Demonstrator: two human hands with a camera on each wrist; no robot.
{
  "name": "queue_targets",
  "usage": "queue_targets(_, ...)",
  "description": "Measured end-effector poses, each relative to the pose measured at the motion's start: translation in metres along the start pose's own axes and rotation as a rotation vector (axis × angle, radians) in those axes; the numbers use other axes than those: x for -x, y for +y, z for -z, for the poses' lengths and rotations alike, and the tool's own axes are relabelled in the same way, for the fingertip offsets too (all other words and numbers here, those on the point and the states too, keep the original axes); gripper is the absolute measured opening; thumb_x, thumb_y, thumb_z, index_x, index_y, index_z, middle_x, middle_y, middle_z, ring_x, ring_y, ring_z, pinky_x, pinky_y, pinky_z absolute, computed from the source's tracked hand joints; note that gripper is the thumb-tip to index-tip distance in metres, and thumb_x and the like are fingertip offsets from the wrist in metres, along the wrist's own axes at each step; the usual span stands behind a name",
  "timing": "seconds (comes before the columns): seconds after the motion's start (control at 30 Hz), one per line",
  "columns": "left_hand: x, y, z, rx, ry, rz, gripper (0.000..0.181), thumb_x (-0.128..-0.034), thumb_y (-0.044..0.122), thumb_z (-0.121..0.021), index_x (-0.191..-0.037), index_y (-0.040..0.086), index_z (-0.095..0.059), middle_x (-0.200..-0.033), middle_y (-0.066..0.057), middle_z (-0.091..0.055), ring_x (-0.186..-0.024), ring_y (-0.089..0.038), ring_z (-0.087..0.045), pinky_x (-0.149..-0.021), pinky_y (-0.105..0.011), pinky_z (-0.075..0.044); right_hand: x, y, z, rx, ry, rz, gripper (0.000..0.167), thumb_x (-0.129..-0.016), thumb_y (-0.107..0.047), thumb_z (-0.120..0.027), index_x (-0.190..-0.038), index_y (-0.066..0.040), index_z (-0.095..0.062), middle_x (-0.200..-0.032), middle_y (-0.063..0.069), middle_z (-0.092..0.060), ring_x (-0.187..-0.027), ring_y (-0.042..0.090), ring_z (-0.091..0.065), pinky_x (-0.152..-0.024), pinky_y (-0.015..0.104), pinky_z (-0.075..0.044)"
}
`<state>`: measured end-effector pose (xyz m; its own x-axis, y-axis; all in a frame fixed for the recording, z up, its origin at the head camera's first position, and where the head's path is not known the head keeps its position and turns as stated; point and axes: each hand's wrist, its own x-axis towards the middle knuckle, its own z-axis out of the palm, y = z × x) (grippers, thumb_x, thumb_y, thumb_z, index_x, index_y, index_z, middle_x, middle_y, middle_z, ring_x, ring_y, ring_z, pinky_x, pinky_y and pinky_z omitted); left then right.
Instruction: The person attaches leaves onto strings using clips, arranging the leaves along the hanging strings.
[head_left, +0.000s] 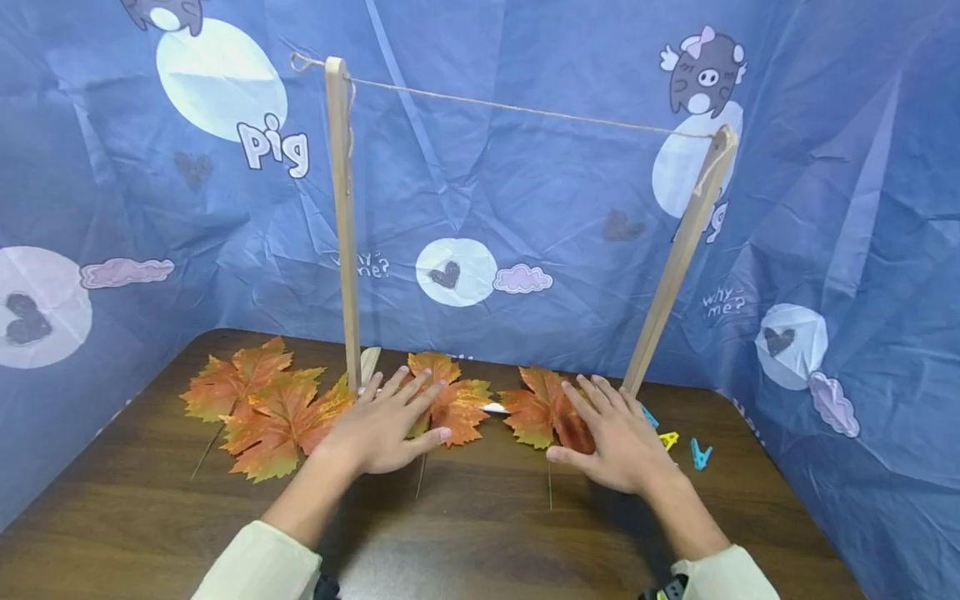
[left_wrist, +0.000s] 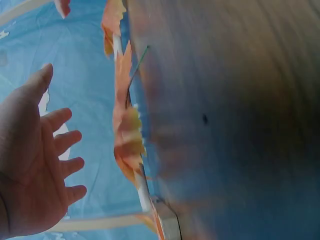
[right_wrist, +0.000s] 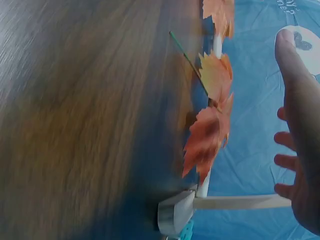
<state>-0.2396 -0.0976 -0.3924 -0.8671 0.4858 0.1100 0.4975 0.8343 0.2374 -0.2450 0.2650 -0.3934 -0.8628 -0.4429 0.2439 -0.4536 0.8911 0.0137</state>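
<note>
My left hand [head_left: 382,429] is held with its fingers spread over the table, between an orange maple leaf [head_left: 457,410] and a pair of overlapping leaves [head_left: 277,425] on the left. In the left wrist view its palm is raised and holds nothing. Fingers apart, my right hand [head_left: 622,442] hovers in front of another maple leaf [head_left: 532,408], partly hiding it. The right wrist view shows a gap between that hand and the leaf [right_wrist: 205,135]. Thin green stems stick out towards me from the leaves.
Two wooden posts [head_left: 342,225] [head_left: 678,267] stand at the back, with a string [head_left: 510,104] tied across their tops. A white bar [head_left: 495,408] runs low behind the leaves. Blue [head_left: 701,455] and yellow [head_left: 669,440] clothespins lie at the right. A blue printed cloth [head_left: 480,192] surrounds the table.
</note>
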Motion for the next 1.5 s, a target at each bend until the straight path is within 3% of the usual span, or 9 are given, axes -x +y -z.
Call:
queue_targets(0.27, -0.016, 0.015, -0.005, -0.006, -0.012, -0.070, 0.075, -0.1031, 0.065, -0.040, -0.163, 0.021, -0.030, -0.167, -0.010, -0.027, -0.154, -0.039, -0.017, -0.122, -0.061, -0.009, 0.011, 0.019, 0.002, 0.030, 0.099, 0.097, 0.086, -0.088, -0.073, -0.063, -0.152, -0.017, -0.050, -0.150, 0.014, -0.051, -0.132, 0.040, -0.050, -0.104, 0.062, -0.039)
queue_targets(0.47, -0.030, 0.028, -0.010, -0.028, -0.028, -0.142, 0.071, -0.1036, 0.062, -0.043, -0.161, 0.021, -0.034, -0.167, -0.009, -0.029, -0.154, -0.038, -0.018, -0.122, -0.060, -0.012, 0.025, 0.041, 0.003, 0.043, 0.177, 0.120, 0.074, -0.089, -0.066, -0.067, -0.139, -0.011, -0.062, -0.133, 0.011, -0.062, -0.120, 0.035, -0.057, -0.097, 0.057, -0.043)
queue_targets(0.67, -0.046, 0.041, -0.019, -0.113, -0.057, -0.212, 0.068, -0.1050, 0.057, -0.046, -0.161, 0.020, -0.034, -0.165, -0.010, -0.033, -0.154, -0.035, -0.023, -0.122, -0.060, -0.016, 0.035, 0.065, 0.002, 0.048, 0.236, 0.102, 0.064, -0.088, -0.056, -0.074, -0.126, -0.006, -0.069, -0.124, 0.013, -0.067, -0.112, 0.036, -0.062, -0.088, 0.055, -0.046)
queue_targets(0.97, -0.069, 0.065, -0.025, -0.241, -0.096, -0.270, 0.065, -0.1056, 0.058, -0.043, -0.161, 0.024, -0.034, -0.164, -0.003, -0.036, -0.152, -0.027, -0.030, -0.122, -0.055, -0.020, 0.043, 0.097, -0.006, 0.044, 0.140, -0.016, 0.050, -0.096, -0.043, -0.071, -0.128, -0.005, -0.067, -0.122, 0.015, -0.067, -0.111, 0.039, -0.062, -0.085, 0.057, -0.047)
queue_targets(1.23, -0.082, 0.078, -0.036, -0.324, -0.172, -0.336, 0.066, -0.1051, 0.058, -0.044, -0.162, 0.027, -0.031, -0.165, 0.000, -0.034, -0.151, -0.025, -0.031, -0.121, -0.052, -0.025, 0.046, 0.122, -0.008, -0.036, 0.021, -0.139, 0.052, -0.096, -0.036, -0.072, -0.134, -0.002, -0.063, -0.130, 0.023, -0.064, -0.118, 0.047, -0.058, -0.091, 0.067, -0.045)
queue_targets(1.5, -0.090, 0.091, -0.043, -0.379, -0.168, -0.428, 0.065, -0.1043, 0.057, -0.048, -0.161, 0.029, -0.034, -0.162, 0.004, -0.038, -0.146, -0.020, -0.037, -0.117, -0.048, -0.034, 0.046, 0.145, -0.010, -0.086, -0.023, -0.167, 0.045, -0.090, -0.020, -0.075, -0.130, 0.000, -0.066, -0.125, 0.023, -0.067, -0.114, 0.046, -0.062, -0.090, 0.063, -0.049)
